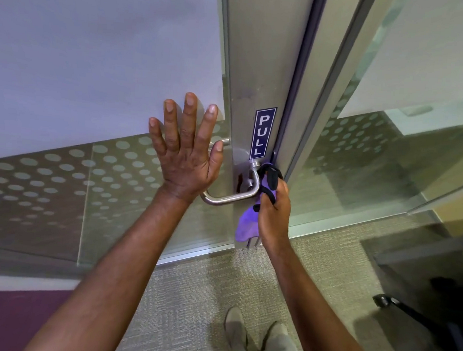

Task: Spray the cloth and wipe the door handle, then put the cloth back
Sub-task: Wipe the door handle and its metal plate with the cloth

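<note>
At a glass door with a metal frame [258, 68], seen from above by a camera on the person's head, two bare forearms reach forward. The left hand [184, 156] is flat against the glass panel [96, 58] just left of the frame, its grip spread wide with all fingers and the thumb splayed and nothing held. The right hand [274, 210] is closed around a purple cloth [246, 225], its grip bunched tight on the fabric, and it holds the cloth against the right end of the door handle [231, 198], where the bar bends back toward the door. The cloth has a dark edge trim that loops over the fingers, and its loose end hangs down below the hand. The handle is a brushed steel lever, lying roughly level, with its free end curving up near the left wrist. Just above it on the frame is a dark blue sticker [263, 132] reading PULL in white letters running downward. The lower glass carries rows of frosted dots. Below is pale carpet [196, 295], with two light shoes [253, 331] near the bottom edge.
</note>
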A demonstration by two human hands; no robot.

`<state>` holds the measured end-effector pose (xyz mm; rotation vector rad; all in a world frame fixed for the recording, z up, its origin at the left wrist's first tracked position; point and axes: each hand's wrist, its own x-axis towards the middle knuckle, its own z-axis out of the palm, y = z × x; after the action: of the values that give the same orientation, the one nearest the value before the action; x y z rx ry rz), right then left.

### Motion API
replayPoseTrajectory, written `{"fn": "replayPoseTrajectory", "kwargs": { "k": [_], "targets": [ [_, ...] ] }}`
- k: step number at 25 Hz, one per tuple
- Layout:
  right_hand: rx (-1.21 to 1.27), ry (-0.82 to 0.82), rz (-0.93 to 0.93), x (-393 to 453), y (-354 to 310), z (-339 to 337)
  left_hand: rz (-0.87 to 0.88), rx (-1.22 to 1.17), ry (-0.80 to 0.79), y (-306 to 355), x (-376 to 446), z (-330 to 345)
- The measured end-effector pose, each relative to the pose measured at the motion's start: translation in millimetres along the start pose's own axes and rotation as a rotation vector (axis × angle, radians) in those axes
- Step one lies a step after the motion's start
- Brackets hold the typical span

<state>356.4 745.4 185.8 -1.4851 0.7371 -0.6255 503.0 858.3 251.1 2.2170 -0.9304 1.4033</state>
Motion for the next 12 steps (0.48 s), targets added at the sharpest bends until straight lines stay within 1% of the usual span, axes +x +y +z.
{"fn": "replayPoseTrajectory", "kwargs": {
  "k": [1, 2, 3, 5, 7, 8, 10, 12],
  "targets": [
    [-0.026, -0.001, -0.052, 0.1, -6.9, 1.7, 0.004, 0.001, 0.001, -0.2, 0.0, 0.2],
    [-0.085, -0.007, -0.143, 1.8, -14.4, 4.0, 0.010, 0.008, 0.002, -0.5, 0.0, 0.5],
    [-0.211, -0.013, -0.262, 4.1, -23.8, 8.1, 0.011, 0.014, 0.000, -1.0, 0.5, 0.6],
    [-0.543, -0.071, -0.502, 6.4, -34.0, 14.9, 0.005, 0.006, -0.004, -0.2, 1.1, 0.1],
    [-0.790, -0.173, -0.663, 5.5, -30.4, 15.3, 0.013, 0.011, 0.012, 0.1, 0.1, 1.3],
    [-0.833, -0.231, -0.726, 7.3, -29.6, 11.7, 0.016, 0.018, 0.013, -0.2, 0.4, 1.6],
    [-0.821, -0.335, -0.799, 20.9, -26.7, 0.0, 0.013, 0.015, 0.009, -1.0, 1.3, 1.4],
    [-0.772, -0.392, -0.782, 30.1, -27.9, -10.8, 0.005, 0.007, 0.010, 0.0, 0.2, 1.1]
  ]
}}
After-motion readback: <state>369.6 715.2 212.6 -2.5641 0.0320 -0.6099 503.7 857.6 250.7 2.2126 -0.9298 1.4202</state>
